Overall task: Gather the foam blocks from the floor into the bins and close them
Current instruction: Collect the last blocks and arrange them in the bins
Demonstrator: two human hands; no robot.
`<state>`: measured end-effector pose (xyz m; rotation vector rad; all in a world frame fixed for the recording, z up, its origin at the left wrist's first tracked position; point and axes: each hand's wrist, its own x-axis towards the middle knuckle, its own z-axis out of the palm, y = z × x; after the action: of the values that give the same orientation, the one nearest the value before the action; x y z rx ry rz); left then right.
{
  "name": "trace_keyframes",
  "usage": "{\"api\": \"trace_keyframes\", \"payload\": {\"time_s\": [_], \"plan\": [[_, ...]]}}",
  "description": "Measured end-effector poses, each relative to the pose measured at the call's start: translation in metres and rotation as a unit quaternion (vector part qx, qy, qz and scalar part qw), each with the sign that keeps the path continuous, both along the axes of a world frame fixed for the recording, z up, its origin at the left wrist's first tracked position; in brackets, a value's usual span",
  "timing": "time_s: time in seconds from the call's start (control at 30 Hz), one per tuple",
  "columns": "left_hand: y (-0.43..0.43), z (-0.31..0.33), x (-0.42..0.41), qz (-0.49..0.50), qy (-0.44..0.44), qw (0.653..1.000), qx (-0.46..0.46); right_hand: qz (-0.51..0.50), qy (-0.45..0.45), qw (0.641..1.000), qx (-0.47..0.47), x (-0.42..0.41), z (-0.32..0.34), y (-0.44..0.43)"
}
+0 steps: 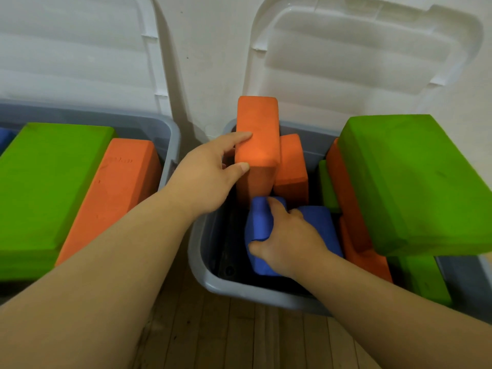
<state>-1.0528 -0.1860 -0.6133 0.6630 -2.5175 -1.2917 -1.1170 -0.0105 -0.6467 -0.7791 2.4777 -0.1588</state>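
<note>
Two bare arms stretch over the wood floor (239, 339), both into the right bin (210, 286), whose grey near rim sits just past the boards. The right hand (287, 241) is down inside. Its fingers curl over the top of a blue block (259, 222) and the thumb hooks its left side, a firm grip. A second blue block (322, 222) lies touching it, partly hidden by the hand.

Farther in, the left hand (210, 174) pinches a tall orange block (257, 134) that stands on end. The thumb is on its near corner and the forefinger lies along its left edge near the top. The other fingers are tucked behind, out of my sight. A shorter orange block (291, 166) leans against it on the right.

On the bin's right side, a big green block (415, 182) lies tilted on top of the pile, well above the rim. Orange slabs (346, 187) are wedged on edge under it, and a lower green block (423, 278) sits beneath its near end.

Off to the left, the left bin (170, 134) is packed. A left green block (45, 177) and a left orange block (114, 187) touch side by side, both above the rim.

Behind each bin a clear lid stands open, the right lid (372, 49) and the left lid (80, 62), resting back on the white wall (207, 62).
</note>
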Motion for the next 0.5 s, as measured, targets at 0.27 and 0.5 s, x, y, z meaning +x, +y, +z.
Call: {"api": "trace_keyframes", "payload": {"time_s": [0.27, 0.5], "plan": [[-0.002, 0.004, -0.007, 0.021, 0.007, 0.999, 0.047, -0.033, 0.019, 0.994, -0.1, 0.0, 0.013, 0.0], [0.002, 0.0, -0.01, 0.006, 0.004, 0.999, 0.05, -0.077, -0.162, 0.967, -0.18, 0.014, -0.005, 0.006]]}}
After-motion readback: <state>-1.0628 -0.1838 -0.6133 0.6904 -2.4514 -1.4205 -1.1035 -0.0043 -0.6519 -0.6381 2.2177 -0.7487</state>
